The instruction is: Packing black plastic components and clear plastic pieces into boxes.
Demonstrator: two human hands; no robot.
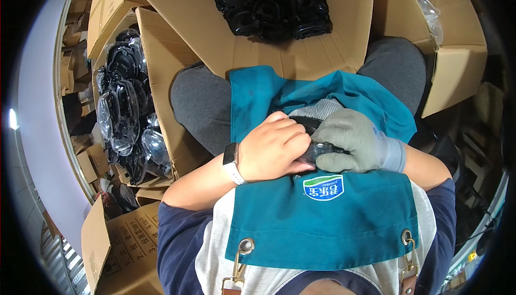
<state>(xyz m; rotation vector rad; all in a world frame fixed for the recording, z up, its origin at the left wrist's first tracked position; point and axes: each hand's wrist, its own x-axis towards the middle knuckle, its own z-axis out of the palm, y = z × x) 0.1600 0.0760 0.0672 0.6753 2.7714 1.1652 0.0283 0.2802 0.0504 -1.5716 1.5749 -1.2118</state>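
My left hand (pixel 274 147), bare with a white watch at the wrist, and my right hand (pixel 352 139), in a grey glove, close together on a small black plastic container with a clear lid (pixel 314 144). I hold it against my lap over a teal apron (pixel 322 225). Most of the container is hidden under my fingers.
An open cardboard box (pixel 161 69) at my left holds several black containers with clear lids (pixel 126 117). A box ahead (pixel 301 42) holds stacked black trays (pixel 274 2). Another carton (pixel 457 64) at the right holds clear lids (pixel 430 10). A printed carton (pixel 123 246) sits at the lower left.
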